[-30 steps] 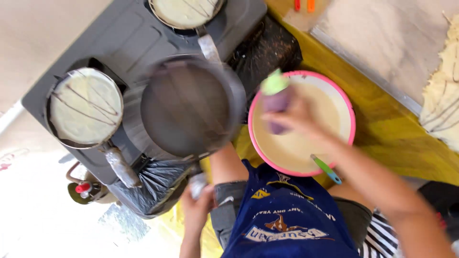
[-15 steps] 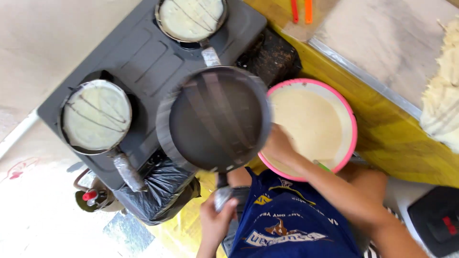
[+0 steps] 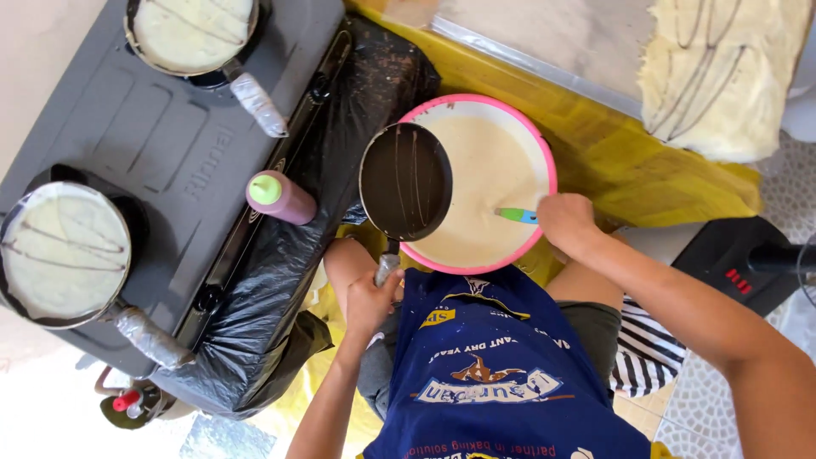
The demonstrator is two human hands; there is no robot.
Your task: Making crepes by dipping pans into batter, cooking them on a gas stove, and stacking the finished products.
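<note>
My left hand (image 3: pixel 367 303) grips the handle of a small dark frying pan (image 3: pixel 405 181), held tilted over the left rim of a pink bowl (image 3: pixel 544 153) full of pale batter. Thin dark streaks line the pan's inside. My right hand (image 3: pixel 567 223) is closed on a ladle handle, blue and green (image 3: pixel 518 215), that dips into the batter at the bowl's right side. A purple squeeze bottle with a green cap (image 3: pixel 280 197) stands on the stove edge, left of the pan.
A grey two-burner stove (image 3: pixel 161 144) holds two pans of pale crepe with dark streaks (image 3: pixel 64 252) (image 3: pixel 191 31). Black plastic (image 3: pixel 280 280) covers its side. A finished crepe (image 3: pixel 722 72) lies on a board upper right. A black fan base (image 3: pixel 739 259) stands at right.
The view shifted. The dark pan moved right from over the stove to the bowl's rim. My right hand set down the purple bottle and took the ladle handle.
</note>
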